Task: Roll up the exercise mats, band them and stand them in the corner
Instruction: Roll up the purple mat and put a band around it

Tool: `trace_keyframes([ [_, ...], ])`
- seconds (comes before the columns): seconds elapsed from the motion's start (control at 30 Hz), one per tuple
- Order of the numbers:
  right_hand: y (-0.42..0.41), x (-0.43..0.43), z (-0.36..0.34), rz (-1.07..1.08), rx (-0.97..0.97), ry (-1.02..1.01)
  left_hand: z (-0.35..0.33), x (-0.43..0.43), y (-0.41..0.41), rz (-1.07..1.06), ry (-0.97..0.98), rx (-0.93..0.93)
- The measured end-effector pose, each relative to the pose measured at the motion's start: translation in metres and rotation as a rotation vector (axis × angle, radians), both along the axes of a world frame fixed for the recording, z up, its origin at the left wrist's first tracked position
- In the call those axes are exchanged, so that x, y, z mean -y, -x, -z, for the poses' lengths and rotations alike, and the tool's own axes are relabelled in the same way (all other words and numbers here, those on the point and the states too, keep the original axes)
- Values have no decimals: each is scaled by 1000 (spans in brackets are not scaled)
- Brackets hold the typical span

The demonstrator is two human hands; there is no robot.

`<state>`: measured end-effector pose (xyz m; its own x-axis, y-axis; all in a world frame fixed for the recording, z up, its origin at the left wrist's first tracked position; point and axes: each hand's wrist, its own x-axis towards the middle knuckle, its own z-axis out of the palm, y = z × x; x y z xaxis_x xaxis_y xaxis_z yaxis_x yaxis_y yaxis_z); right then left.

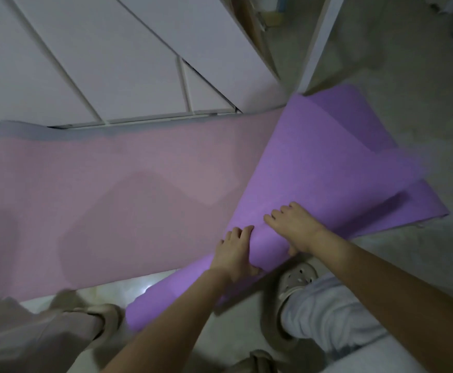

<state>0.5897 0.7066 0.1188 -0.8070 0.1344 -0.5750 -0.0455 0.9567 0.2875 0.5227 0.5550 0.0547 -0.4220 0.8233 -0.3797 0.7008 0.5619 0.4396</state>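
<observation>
Left hand (pixel 236 251) and right hand (pixel 295 227) grip curled purple foam mat (pixel 314 162), centre-right, lying over flat pink mat (pixel 112 184). White cabinet panels (pixel 112 63) hem upper edge; grey perforated clog (pixel 298 278) just beside roll; bare concrete floor (pixel 394 90) at right.

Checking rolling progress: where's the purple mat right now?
In the head view the purple mat lies right of centre, over the pink mat's right end, left hand and right hand gripping its curled near edge.
</observation>
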Motion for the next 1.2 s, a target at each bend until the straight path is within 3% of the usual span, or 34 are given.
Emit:
trace_keyframes([
  [0.17, -7, -24, 37, 18, 23, 21, 30, -19, -13, 25, 52, 7],
  [0.3, -6, -45, 68, 12, 84, 39, 52, -26, -2, 59, 67, 214],
  [0.37, -5, -54, 81, 3, 108, 46, 65, -29, 11, 7, 63, 293],
  [0.63, 3, -83, 118, -34, 161, 95, 121, -53, 74, -235, 150, 219],
  [0.87, 0, -93, 151, -41, 6, 135, 154, -79, 84, -431, 245, 463],
  [1.07, -2, -101, 161, 2, 193, 162, 167, -87, 88, -496, 256, 425],
  [1.2, -6, -104, 157, -62, -21, 51, 162, -88, 79, -495, 183, 431],
])
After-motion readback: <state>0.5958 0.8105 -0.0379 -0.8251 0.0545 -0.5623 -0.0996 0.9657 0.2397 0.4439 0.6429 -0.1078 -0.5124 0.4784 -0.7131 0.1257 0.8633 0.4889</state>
